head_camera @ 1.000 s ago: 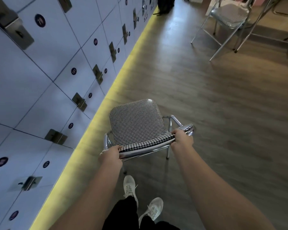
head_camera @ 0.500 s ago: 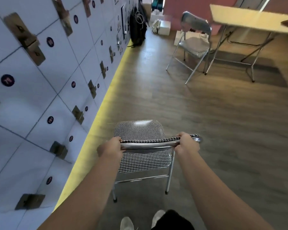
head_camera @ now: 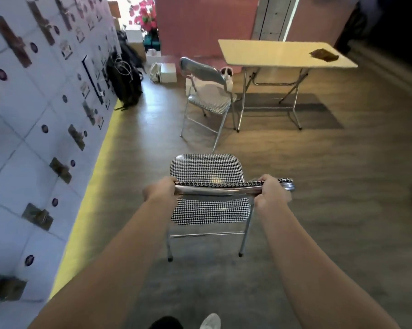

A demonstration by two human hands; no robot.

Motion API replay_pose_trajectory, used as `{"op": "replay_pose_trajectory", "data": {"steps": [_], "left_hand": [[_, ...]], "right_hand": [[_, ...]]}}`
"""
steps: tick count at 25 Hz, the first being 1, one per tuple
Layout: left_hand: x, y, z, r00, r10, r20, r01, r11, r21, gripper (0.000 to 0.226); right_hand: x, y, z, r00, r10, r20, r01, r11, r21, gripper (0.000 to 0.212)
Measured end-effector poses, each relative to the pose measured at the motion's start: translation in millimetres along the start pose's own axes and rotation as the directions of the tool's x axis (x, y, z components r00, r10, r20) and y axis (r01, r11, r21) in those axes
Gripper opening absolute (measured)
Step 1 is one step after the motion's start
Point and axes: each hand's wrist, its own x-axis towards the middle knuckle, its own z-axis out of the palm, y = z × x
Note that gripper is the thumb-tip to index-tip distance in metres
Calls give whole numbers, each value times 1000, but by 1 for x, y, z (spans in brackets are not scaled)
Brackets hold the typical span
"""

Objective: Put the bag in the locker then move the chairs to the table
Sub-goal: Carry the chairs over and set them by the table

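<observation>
Both hands, left hand [head_camera: 161, 189] & right hand [head_camera: 272, 189], are gripping 2nd folding chair's [head_camera: 209, 172] backrest, w/ 1st folding chair [head_camera: 209, 96] already beside worktop [head_camera: 278, 54].

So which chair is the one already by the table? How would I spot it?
Find the pale folding table by the pink wall. The chair standing at its left end is the one. Nobody is touching it, while the other chair is gripped by both hands.

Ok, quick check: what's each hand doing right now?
Left hand: closed on the left end of the chair backrest.
Right hand: closed on the right end of the same backrest.
</observation>
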Motion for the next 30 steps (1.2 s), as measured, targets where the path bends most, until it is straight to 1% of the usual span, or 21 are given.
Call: {"op": "replay_pose_trajectory", "data": {"steps": [2, 4, 5, 7, 8, 10, 11, 13, 15, 16, 18, 20, 22, 23, 24, 26, 27, 29, 30], "left_hand": [[21, 30, 72, 999, 8, 36, -9, 1000, 17, 29], [26, 57, 128, 998, 23, 62, -24, 999, 30, 26], [28, 74, 160, 996, 47, 81, -49, 998, 28, 23], [49, 108, 238, 992, 31, 119, -31, 1000, 3, 32], [62, 123, 276, 989, 26, 148, -24, 1000, -12, 31], [95, 150, 354, 976, -11, 218, 10, 1000, 6, 20], [104, 162, 385, 971, -30, 238, 20, 999, 43, 25], [125, 189, 447, 957, -64, 284, 36, 994, 103, 43], [141, 213, 517, 926, -78, 370, 36, 992, 118, 42], [148, 224, 551, 925, -79, 372, 38, 993, 116, 36], [161, 241, 616, 947, -98, 307, 58, 989, 138, 22], [181, 250, 674, 954, -91, 284, 62, 992, 108, 29], [198, 256, 742, 945, -91, 315, 70, 995, 77, 16], [210, 257, 775, 944, -87, 318, 67, 995, 73, 17], [220, 259, 808, 950, -88, 301, 64, 994, 91, 23], [234, 267, 863, 975, -73, 210, 61, 996, 62, 26], [249, 270, 893, 976, -84, 200, 81, 996, 21, 26], [260, 283, 934, 931, -226, 285, 273, 952, -136, 26], [269, 285, 954, 933, -248, 261, 295, 941, -163, 22]], "right_hand": [[55, -39, 39, 1000, 16, 18, -16, 1000, 26, 58], [103, -68, 69, 999, 19, 35, -21, 997, 68, 62], [123, -85, 89, 999, -7, 32, 4, 997, 83, 60], [148, -127, 132, 996, -84, -11, 85, 990, 115, 53], [168, -143, 152, 993, -105, -46, 110, 985, 130, 54], [217, -170, 195, 982, -121, -142, 141, 979, 146, 61], [235, -183, 213, 974, -129, -185, 158, 975, 156, 62], [276, -211, 251, 962, -147, -228, 189, 966, 174, 61], [323, -246, 289, 953, -138, -268, 189, 966, 175, 59], [347, -262, 307, 952, -119, -283, 175, 968, 181, 60], [398, -288, 337, 951, -80, -298, 143, 970, 197, 59], [443, -310, 364, 949, -57, -311, 124, 972, 199, 59], [502, -337, 393, 948, -57, -314, 124, 973, 197, 59], [533, -350, 406, 949, -61, -309, 124, 974, 189, 60], [562, -365, 421, 955, -58, -290, 114, 977, 180, 60], [614, -390, 450, 958, -27, -285, 73, 986, 152, 62], [638, -403, 465, 960, -8, -279, 50, 988, 146, 63], [673, -422, 489, 958, 3, -288, 36, 991, 131, 61], [694, -432, 504, 954, 2, -299, 33, 993, 114, 60]]}}
